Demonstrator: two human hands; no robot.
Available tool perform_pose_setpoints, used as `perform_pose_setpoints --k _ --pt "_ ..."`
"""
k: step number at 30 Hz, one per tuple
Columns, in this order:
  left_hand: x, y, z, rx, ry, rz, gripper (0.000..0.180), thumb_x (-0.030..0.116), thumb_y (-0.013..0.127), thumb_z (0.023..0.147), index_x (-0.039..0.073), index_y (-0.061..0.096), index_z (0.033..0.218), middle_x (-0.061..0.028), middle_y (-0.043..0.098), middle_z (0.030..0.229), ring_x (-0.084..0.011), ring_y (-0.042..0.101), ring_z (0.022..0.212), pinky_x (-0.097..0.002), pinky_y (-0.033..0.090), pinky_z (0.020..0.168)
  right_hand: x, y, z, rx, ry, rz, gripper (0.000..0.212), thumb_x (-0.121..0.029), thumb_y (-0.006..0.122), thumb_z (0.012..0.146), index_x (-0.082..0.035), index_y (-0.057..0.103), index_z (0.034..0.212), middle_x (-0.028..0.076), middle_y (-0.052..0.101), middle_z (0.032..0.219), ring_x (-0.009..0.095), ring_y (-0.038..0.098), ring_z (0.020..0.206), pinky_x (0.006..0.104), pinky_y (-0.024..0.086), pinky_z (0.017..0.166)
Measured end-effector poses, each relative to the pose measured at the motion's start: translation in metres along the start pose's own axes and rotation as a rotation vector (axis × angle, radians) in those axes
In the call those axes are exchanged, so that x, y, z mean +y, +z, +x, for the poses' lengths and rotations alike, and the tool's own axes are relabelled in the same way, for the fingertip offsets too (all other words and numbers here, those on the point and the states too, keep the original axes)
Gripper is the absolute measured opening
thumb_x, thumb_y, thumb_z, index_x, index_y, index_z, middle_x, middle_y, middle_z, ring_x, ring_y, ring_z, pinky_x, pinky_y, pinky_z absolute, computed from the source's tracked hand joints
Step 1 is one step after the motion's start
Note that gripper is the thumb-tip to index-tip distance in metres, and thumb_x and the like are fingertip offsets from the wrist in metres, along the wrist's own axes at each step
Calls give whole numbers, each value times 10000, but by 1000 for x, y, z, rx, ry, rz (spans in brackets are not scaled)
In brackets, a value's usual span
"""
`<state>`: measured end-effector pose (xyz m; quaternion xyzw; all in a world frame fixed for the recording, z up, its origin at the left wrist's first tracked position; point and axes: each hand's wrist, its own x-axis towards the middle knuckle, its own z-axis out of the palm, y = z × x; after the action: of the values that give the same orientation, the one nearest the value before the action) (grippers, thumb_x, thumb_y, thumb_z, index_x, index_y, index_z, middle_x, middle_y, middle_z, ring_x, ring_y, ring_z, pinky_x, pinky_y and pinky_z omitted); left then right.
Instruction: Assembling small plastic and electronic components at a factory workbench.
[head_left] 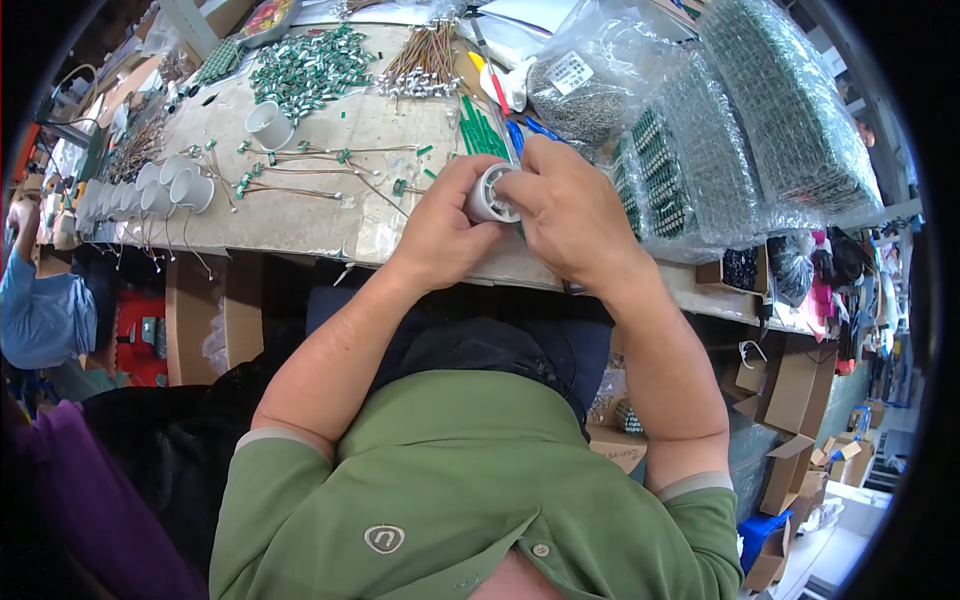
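White cup (478,207): positioned at 12 o'clock from the torso, above the near edge of the bench (330,225). Left hand (445,222) grasped its wall. Right hand (575,210) had bent fingers at its mouth; pinch on anything inside could not be determined. Green strips (480,128) lay at 12 o'clock from the cup, bagged boards (663,170) at 3.
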<state>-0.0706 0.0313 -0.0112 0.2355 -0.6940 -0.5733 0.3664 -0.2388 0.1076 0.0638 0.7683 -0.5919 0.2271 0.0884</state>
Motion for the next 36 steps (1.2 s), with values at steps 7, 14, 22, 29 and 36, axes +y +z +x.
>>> perform_pose_setpoints --k 7,14,22,29,36 --pt "5 0 -1 -25 40 127 621 8 701 780 57 587 1388 -130 671 1255 -269 652 1117 -354 514 1005 5 -2 -4 17 129 378 123 -24 671 851 -63 711 960 63 611 870 244 557 749 368 451 679" --pt "4 0 -1 -9 -2 87 696 -47 735 768 87 576 1432 -102 686 1257 -206 642 1113 -316 505 1006 8 -6 -5 -6 188 499 106 -40 683 852 -35 713 954 77 659 855 260 569 721 378 466 680" --pt "-4 6 2 -35 4 -30 640 19 748 775 49 596 1396 -123 672 1260 -258 646 1129 -351 514 1007 16 11 -11 158 209 474 82 -37 715 858 -15 729 937 63 665 857 213 544 703 328 443 653" --pt "-10 -4 -2 -2 4 -52 648 18 796 787 48 599 1404 -117 692 1234 -230 660 1073 -333 533 971 5 27 -8 257 220 521 81 -35 716 862 -24 742 937 50 648 844 201 540 695 322 440 646" --pt "-1 -6 0 -31 -73 -125 652 8 830 796 47 602 1406 -108 709 1215 -202 668 1030 -313 545 939 13 16 -7 204 169 498 95 -37 724 870 -36 749 961 38 637 853 206 548 689 328 443 635"
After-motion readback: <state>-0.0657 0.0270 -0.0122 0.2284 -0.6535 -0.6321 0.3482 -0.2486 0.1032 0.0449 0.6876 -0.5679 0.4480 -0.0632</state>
